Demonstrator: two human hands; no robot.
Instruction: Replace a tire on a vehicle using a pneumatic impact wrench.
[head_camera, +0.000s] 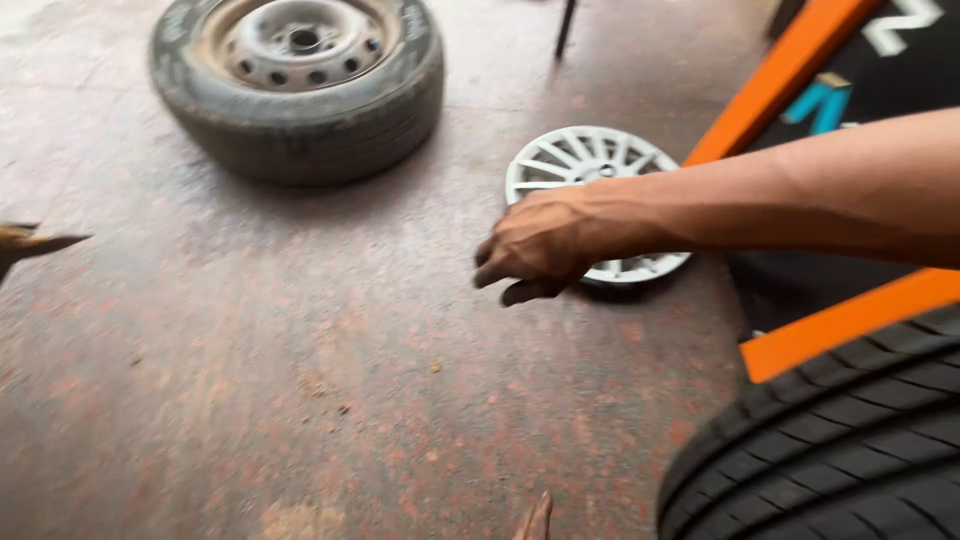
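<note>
Right hand (535, 250) motion-blurred, grip unclear; tyre (840, 450) cut off lower right; left hand (535, 520) barely showing, bottom edge.

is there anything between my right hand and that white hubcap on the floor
Nothing visible stands between them. The right hand hangs open at the near left edge of the white hubcap, which lies flat on the floor. The spare wheel lies well off to the left.

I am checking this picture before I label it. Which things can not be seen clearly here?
- Head view: the right hand covers part of the white wheel cover.
- The near tyre is cut by the bottom-right edge.
- The left hand shows only a tip at the bottom edge.
- The dark object at the left edge is cut and blurred.
</note>
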